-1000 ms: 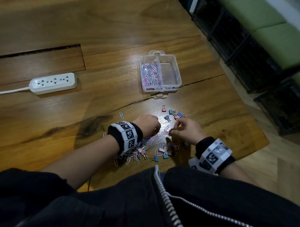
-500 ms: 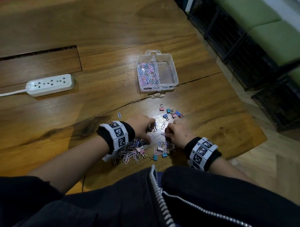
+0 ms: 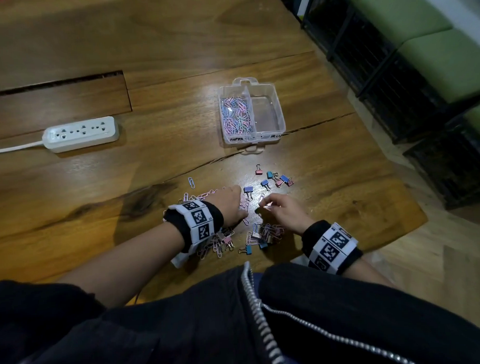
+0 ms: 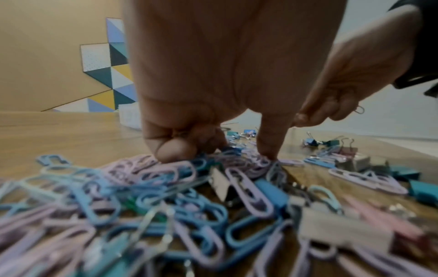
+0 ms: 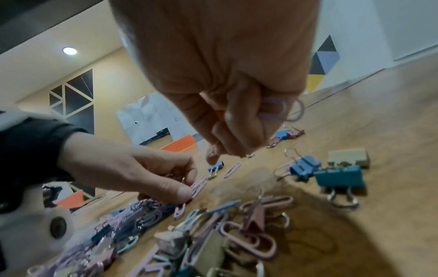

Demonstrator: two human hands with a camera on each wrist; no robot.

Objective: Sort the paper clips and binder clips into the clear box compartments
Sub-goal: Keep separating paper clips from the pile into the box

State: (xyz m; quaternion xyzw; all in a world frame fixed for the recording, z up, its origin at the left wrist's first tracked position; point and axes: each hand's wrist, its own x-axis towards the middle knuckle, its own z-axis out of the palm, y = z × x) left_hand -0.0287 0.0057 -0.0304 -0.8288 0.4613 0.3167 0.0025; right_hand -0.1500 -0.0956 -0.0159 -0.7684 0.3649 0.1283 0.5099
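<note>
Both hands, left (image 3: 230, 206) and right (image 3: 280, 210), pinch paper clips (image 5: 279, 110) from the mixed pile (image 3: 259, 234); tangled binder clips (image 3: 277, 179) could ride along into the wrong compartment.

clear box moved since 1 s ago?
No. The clear plastic two-compartment box sits at the same crack in the wooden table, same offset from the white power strip; only the camera shifted.

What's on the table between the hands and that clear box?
In the head view, a scatter of loose binder clips lies on the wood between the hands and the clear box; beyond them the table is bare up to the box.
</note>
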